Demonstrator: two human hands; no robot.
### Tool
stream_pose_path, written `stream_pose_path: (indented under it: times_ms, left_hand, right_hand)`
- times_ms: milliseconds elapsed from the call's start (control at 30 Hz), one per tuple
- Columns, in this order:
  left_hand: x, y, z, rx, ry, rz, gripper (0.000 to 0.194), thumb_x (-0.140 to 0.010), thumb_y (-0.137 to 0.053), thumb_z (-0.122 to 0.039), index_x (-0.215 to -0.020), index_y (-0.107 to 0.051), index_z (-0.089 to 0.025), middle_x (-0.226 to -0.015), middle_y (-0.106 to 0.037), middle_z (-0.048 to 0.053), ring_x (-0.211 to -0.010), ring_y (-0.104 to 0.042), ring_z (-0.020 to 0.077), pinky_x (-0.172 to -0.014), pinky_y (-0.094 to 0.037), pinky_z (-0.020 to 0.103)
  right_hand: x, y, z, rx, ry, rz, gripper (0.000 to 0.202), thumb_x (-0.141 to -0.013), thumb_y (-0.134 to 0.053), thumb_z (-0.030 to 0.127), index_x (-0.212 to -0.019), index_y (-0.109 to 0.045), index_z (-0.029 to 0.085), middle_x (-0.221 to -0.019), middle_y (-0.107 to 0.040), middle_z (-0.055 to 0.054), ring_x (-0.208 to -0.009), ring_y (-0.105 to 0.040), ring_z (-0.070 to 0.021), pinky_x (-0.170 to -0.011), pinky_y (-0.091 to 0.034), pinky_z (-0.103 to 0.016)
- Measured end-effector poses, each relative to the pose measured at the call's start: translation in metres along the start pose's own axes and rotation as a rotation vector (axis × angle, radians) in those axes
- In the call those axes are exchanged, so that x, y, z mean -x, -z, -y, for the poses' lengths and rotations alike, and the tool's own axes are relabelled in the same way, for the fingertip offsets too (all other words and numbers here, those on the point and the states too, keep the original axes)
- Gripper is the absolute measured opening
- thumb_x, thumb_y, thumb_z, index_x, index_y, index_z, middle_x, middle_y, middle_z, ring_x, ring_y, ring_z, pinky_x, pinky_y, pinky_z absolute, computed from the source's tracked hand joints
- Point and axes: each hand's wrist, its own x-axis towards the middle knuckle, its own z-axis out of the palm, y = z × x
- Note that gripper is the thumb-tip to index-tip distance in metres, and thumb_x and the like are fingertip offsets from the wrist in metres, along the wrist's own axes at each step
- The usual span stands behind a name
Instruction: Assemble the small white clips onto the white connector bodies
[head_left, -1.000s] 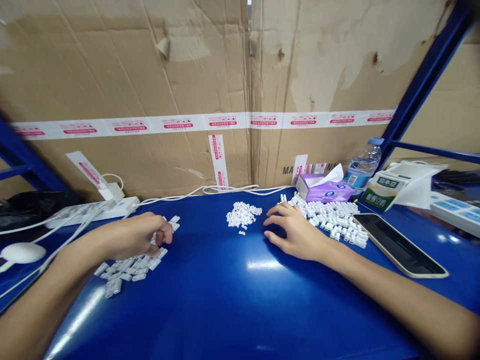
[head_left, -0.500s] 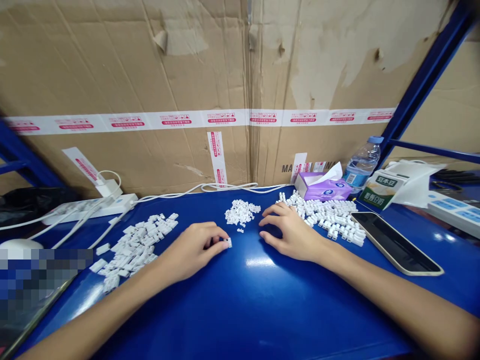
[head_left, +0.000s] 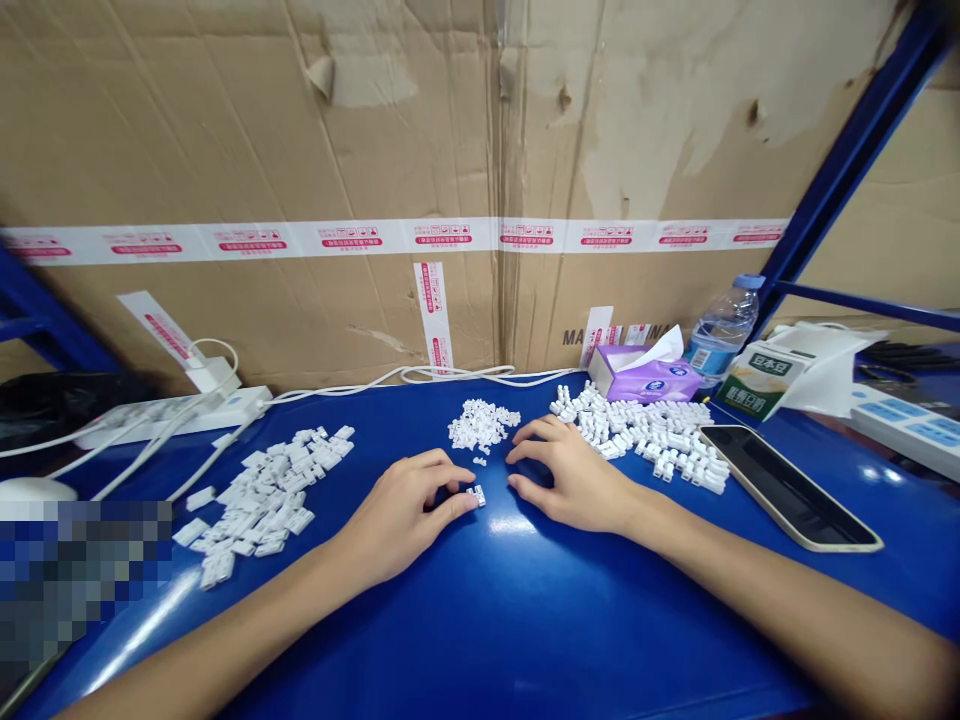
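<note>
My left hand (head_left: 411, 515) pinches a small white plastic piece (head_left: 478, 495) between thumb and fingertips, low over the blue table (head_left: 480, 620). To its right, my right hand (head_left: 574, 475) has its fingers curved and apart, with nothing between them. Just beyond the hands lies a small heap of tiny white parts (head_left: 481, 424), with one loose bit in front of it. Left of my left hand spreads a pile of flat white plastic pieces (head_left: 262, 495). Another pile, of ribbed white pieces (head_left: 645, 430), lies behind and right of my right hand.
A phone (head_left: 791, 487) lies at the right. Behind the right pile stand a purple tissue box (head_left: 649, 378), a water bottle (head_left: 724, 330) and a drink carton (head_left: 765, 375). A power strip (head_left: 172, 415) with white cables is at the left; cardboard (head_left: 300, 150) walls the back.
My left hand has moved right and slightly nearer with the white piece, which now shows more. My right hand has shifted a little left, its fingers still apart.
</note>
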Motion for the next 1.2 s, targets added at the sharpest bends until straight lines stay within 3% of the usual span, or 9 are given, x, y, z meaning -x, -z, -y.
stream_pose_path:
  times_ms: [300, 400, 500, 633, 933, 1033, 1200]
  left_hand:
    - [0.001, 0.003, 0.001, -0.006, -0.008, 0.015, 0.027, -0.091, -0.069, -0.04, -0.113, -0.074, -0.024, -0.1, -0.066, 0.003, -0.07, -0.056, 0.0149, -0.067, -0.047, 0.031]
    - [0.001, 0.001, 0.0, -0.004, -0.008, -0.006, 0.021, -0.095, -0.064, -0.038, -0.106, -0.076, -0.025, -0.102, -0.067, 0.003, -0.077, -0.061, 0.0173, -0.071, -0.049, 0.033]
    - [0.001, 0.001, 0.001, -0.008, -0.025, -0.045, 0.02, -0.095, -0.064, -0.037, -0.104, -0.077, -0.025, -0.105, -0.068, 0.004, -0.094, -0.064, 0.0219, -0.087, -0.051, 0.038]
    - [0.001, 0.001, 0.003, -0.031, -0.036, -0.049, 0.019, -0.094, -0.065, -0.037, -0.104, -0.077, -0.026, -0.107, -0.069, 0.004, -0.101, -0.064, 0.0243, -0.099, -0.048, 0.045]
    - [0.0, -0.002, 0.005, -0.042, -0.05, -0.053, 0.019, -0.094, -0.065, -0.037, -0.105, -0.076, -0.025, -0.107, -0.068, 0.004, -0.1, -0.063, 0.0249, -0.095, -0.048, 0.044]
    - [-0.001, -0.003, 0.006, -0.04, -0.07, -0.059, 0.018, -0.094, -0.065, -0.035, -0.104, -0.076, -0.025, -0.106, -0.069, 0.004, -0.099, -0.064, 0.0242, -0.095, -0.048, 0.044]
    - [-0.001, -0.004, 0.006, -0.044, -0.063, -0.057, 0.017, -0.094, -0.066, -0.034, -0.103, -0.077, -0.025, -0.105, -0.069, 0.004, -0.098, -0.063, 0.0246, -0.09, -0.048, 0.043]
  right_hand:
    - [-0.001, 0.0, -0.001, -0.061, -0.069, -0.042, 0.013, -0.091, -0.067, 0.027, -0.099, -0.075, 0.021, -0.107, -0.072, -0.008, -0.102, -0.063, -0.0253, -0.1, -0.045, -0.048]
    - [0.001, -0.003, -0.003, -0.022, -0.064, -0.048, 0.025, -0.091, -0.066, 0.03, -0.112, -0.074, 0.02, -0.122, -0.07, -0.011, -0.115, -0.06, -0.0284, -0.105, -0.044, -0.051]
    - [0.003, -0.006, -0.005, 0.027, -0.046, -0.001, 0.045, -0.094, -0.062, 0.037, -0.133, -0.065, 0.015, -0.141, -0.061, -0.016, -0.133, -0.052, -0.0327, -0.11, -0.041, -0.054]
    - [0.004, -0.008, -0.005, 0.069, -0.05, 0.055, 0.053, -0.097, -0.056, 0.039, -0.141, -0.058, 0.011, -0.148, -0.055, -0.019, -0.141, -0.046, -0.0345, -0.115, -0.037, -0.056]
    - [0.002, 0.002, 0.011, 0.116, 0.076, 0.065, 0.045, -0.1, -0.053, 0.032, -0.145, -0.055, 0.026, -0.146, -0.058, -0.011, -0.127, -0.048, -0.0333, -0.099, -0.039, -0.055]
    - [0.0, 0.004, 0.022, 0.132, 0.152, 0.102, 0.04, -0.102, -0.052, 0.033, -0.141, -0.058, 0.025, -0.143, -0.061, -0.01, -0.115, -0.051, -0.0311, -0.089, -0.038, -0.049]
    - [-0.006, 0.0, 0.024, 0.13, 0.217, 0.102, 0.029, -0.101, -0.05, 0.019, -0.124, -0.069, 0.018, -0.129, -0.069, -0.01, -0.105, -0.053, -0.0262, -0.085, -0.037, -0.044]
